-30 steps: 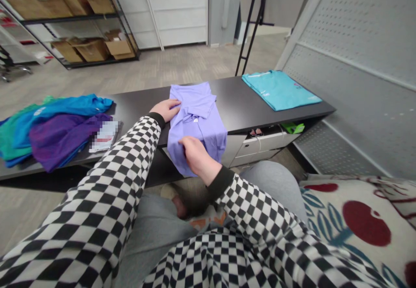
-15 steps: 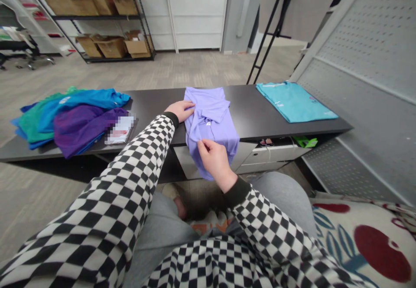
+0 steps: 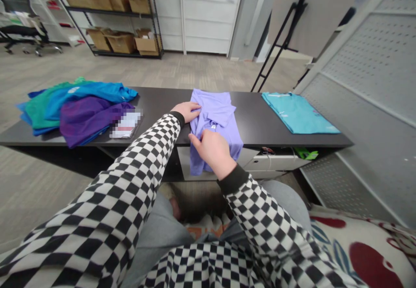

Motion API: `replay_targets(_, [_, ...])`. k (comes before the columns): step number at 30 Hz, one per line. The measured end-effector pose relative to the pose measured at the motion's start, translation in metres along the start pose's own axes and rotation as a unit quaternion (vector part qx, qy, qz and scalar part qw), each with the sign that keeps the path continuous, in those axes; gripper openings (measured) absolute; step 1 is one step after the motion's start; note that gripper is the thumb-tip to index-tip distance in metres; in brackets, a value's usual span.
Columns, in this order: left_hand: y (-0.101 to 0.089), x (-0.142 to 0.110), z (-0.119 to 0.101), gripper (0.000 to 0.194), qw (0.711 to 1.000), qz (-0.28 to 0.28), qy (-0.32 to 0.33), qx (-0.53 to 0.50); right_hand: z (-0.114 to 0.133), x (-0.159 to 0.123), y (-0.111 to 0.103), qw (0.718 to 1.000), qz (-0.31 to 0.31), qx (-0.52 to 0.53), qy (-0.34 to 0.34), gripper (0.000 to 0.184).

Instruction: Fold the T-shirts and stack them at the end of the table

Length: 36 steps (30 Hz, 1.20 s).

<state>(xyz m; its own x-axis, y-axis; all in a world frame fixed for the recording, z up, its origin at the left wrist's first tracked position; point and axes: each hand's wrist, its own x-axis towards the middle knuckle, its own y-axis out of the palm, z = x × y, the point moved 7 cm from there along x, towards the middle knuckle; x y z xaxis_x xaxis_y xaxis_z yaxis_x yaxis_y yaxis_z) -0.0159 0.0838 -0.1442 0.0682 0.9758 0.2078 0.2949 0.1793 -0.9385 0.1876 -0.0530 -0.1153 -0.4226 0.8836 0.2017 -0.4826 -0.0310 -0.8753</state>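
Nearest, the curled right hand bends over the lavender fabric shirt; whether it grips cloth cannot be told. The shirt's near end hangs over the black rectangular table's front edge, its long axis pointing away from the person toward the back edge. Farther up, the left hand lies flat along the shirt's left side. Compared with half a second ago, the right hand is closer to the small white mark.
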Motion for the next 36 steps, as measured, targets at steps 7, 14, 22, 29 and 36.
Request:
replay_targets(7, [-0.002, -0.002, -0.005, 0.055, 1.000, 0.001, 0.003, 0.003, -0.009, 0.025, -0.004, 0.994, 0.000, 0.106, -0.029, 0.022])
replay_targets(14, [-0.001, -0.001, -0.004, 0.052, 1.000, -0.008, 0.001, -0.015, -0.045, 0.017, 0.024, 0.821, 0.016, 0.546, 0.165, 0.025])
replay_targets(22, [0.000, 0.001, -0.004, 0.055, 1.000, 0.001, 0.000, -0.010, -0.033, -0.002, 0.055, 0.760, 0.128, 0.598, 0.221, 0.037])
replay_targets(29, [0.000, 0.000, -0.003, 0.055, 1.000, 0.004, -0.001, -0.012, -0.020, -0.008, 0.010, 0.950, -0.057, 0.308, 0.020, 0.040])
replay_targets(36, [-0.002, -0.002, -0.004, 0.055, 1.000, 0.003, -0.008, -0.009, -0.043, -0.009, 0.031, 0.844, -0.121, 0.505, 0.134, 0.029])
